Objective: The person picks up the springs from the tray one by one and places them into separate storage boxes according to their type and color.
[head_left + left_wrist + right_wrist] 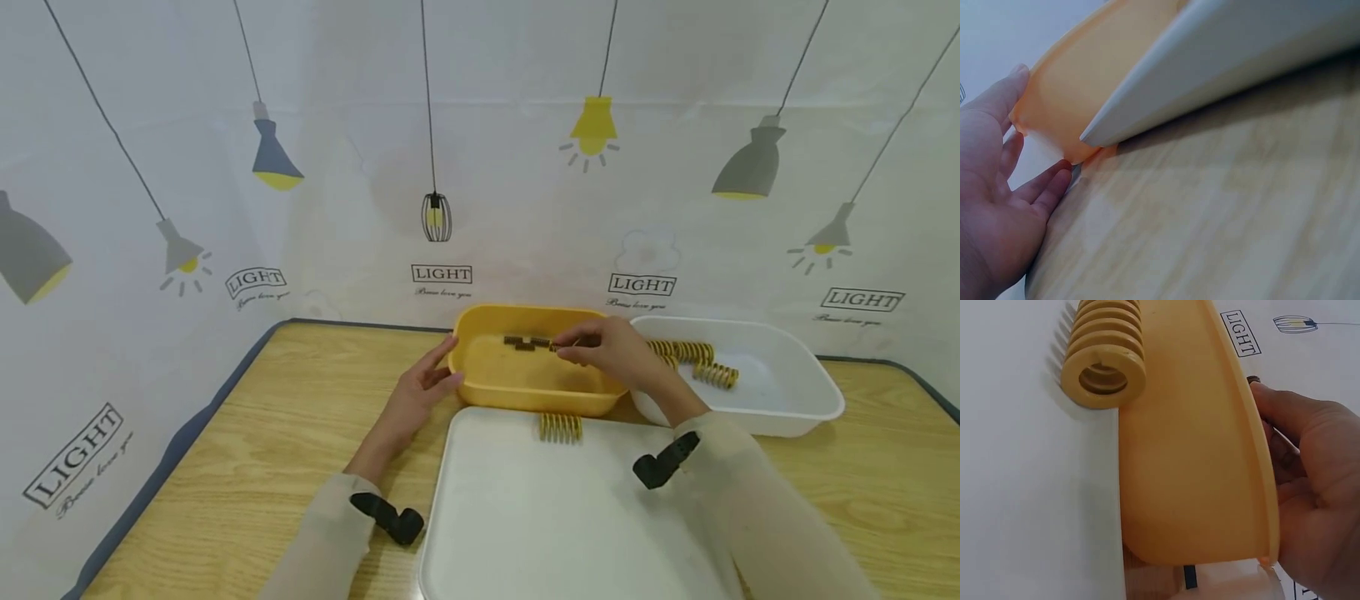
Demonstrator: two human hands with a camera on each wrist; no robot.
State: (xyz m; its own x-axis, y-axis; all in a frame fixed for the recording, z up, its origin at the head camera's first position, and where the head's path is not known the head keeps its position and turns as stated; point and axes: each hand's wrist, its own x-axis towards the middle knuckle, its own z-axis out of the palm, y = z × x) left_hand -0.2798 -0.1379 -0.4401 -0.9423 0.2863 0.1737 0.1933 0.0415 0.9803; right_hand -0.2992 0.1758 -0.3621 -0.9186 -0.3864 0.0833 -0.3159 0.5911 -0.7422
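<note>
My right hand (pixel 617 350) reaches over the yellow tub (pixel 525 402) and pinches a small dark spring (pixel 1254 379) between its fingertips. The pinched coil is mostly hidden by the fingers. Inside that tub, several small dark springs (pixel 525 347) lie close together, just left of the fingertips. At the tub's left end, my left hand (pixel 411 402) touches the rim and side with fairly straight fingers (pixel 1054 181). A large yellow spring (pixel 560 428) lies on the far edge of the white tray (pixel 555 508), close to the yellow tub's front wall.
To the right, a white tub (pixel 780 412) holds several large yellow springs (pixel 716 374), partly behind my right forearm. The wooden table (pixel 247 467) extends on both sides. A curtain printed with lamps (pixel 517 208) hangs behind the tubs.
</note>
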